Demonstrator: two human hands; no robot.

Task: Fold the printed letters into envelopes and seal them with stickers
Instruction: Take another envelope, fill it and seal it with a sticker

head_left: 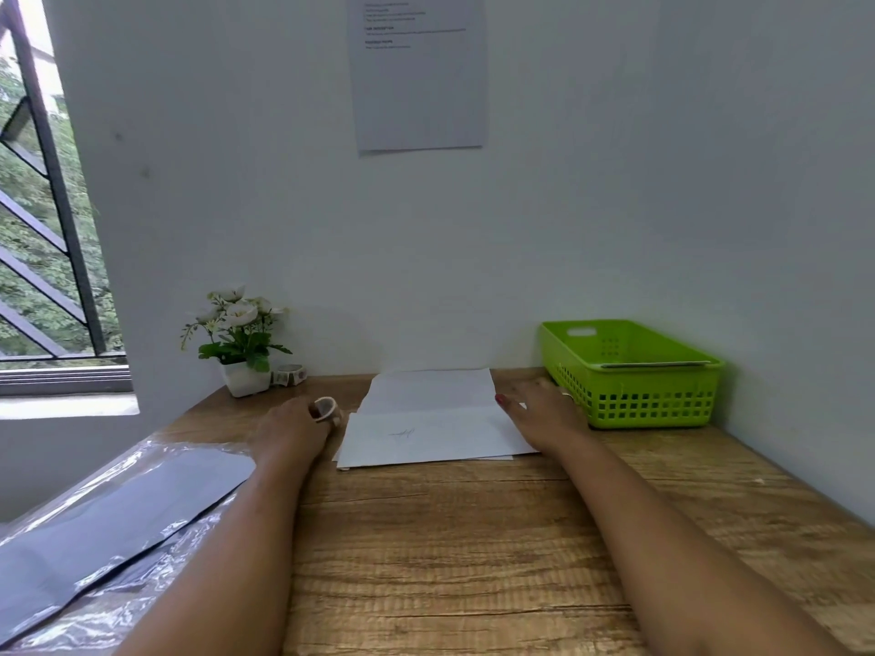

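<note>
White printed letters (426,421) lie stacked at the far middle of the wooden desk (450,551), the top sheet creased across. My left hand (293,430) rests just left of the stack and grips a small sticker roll (325,409). My right hand (540,414) lies with straight fingers on the sheets' right edge, next to the green basket (663,404). Dark envelopes in a clear plastic wrap (118,523) lie at the desk's left, partly under my left forearm.
A potted white flower (241,343) and a second small roll (290,374) stand at the back left by the wall. The green basket holds a flat pale item (658,365). A printed sheet (421,73) hangs on the wall. A barred window (42,229) is at left.
</note>
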